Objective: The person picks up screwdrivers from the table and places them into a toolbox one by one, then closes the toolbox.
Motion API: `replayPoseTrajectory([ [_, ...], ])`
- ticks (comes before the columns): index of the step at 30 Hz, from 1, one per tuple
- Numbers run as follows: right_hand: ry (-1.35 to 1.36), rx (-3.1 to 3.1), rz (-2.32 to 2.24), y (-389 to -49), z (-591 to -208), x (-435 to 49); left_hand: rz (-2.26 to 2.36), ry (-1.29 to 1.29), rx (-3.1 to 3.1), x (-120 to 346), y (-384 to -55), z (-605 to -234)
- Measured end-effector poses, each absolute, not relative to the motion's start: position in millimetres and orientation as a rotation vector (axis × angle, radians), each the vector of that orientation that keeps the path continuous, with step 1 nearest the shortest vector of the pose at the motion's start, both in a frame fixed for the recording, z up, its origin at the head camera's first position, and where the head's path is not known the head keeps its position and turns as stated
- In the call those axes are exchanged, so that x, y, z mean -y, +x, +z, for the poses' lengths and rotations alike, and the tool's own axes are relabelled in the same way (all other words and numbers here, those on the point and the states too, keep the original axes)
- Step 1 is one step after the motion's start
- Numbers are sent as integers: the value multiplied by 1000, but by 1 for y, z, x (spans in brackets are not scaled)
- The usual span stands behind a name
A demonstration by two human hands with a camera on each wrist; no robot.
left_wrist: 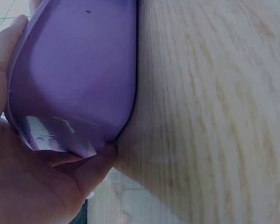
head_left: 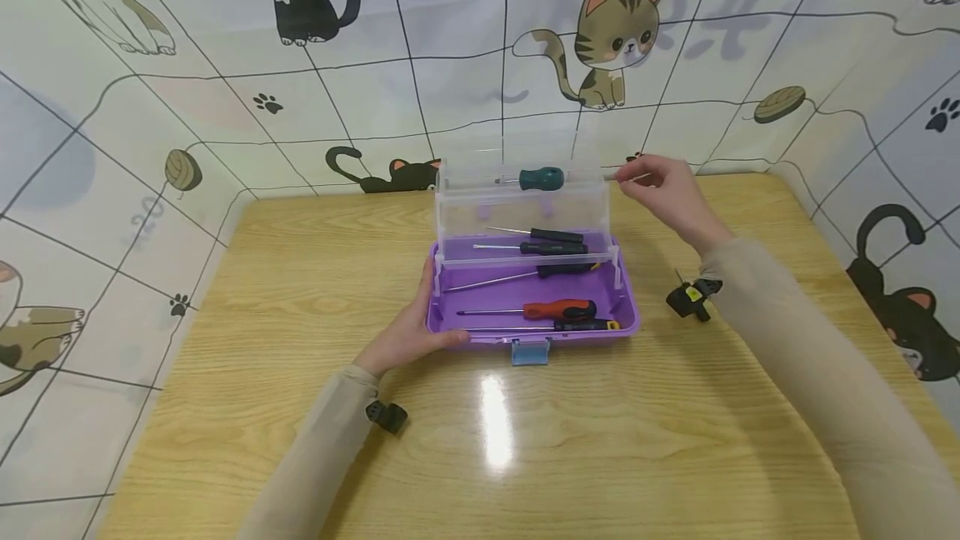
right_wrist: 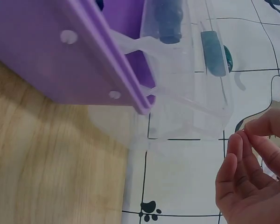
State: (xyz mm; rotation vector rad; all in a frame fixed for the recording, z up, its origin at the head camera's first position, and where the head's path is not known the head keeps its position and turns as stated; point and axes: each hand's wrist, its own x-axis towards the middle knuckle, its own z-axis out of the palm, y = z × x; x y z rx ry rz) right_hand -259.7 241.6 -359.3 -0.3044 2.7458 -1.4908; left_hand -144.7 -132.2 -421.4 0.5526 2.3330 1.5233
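My left hand (head_left: 408,330) grips the left end of an open purple toolbox (head_left: 492,342), thumb along its front corner and fingers round the side. In the left wrist view, the toolbox (left_wrist: 79,60) fills the space between thumb and fingers. Inside lie several screwdrivers, one with a red and black handle (head_left: 555,309). A green-handled screwdriver (head_left: 542,179) lies higher, in the raised clear tray (head_left: 517,215). My right hand (head_left: 663,194) is just right of that tray, thumb and fingertips together; I cannot tell what is between them. In the right wrist view, its fingertips are near the tray's corner.
A light wood table (head_left: 315,273) bears the toolbox. White cloth with cat drawings (head_left: 457,98) stands behind and at both sides. The toolbox's blue latch (head_left: 530,352) hangs at the front. Small black cameras (head_left: 688,298) are worn on both wrists.
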Motion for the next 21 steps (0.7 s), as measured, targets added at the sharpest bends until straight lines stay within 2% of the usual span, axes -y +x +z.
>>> replayPoseTrajectory([
  [21,-215,-2783,-1382,-232,-385,-273,1517,510,-2317,134,-145,-424],
])
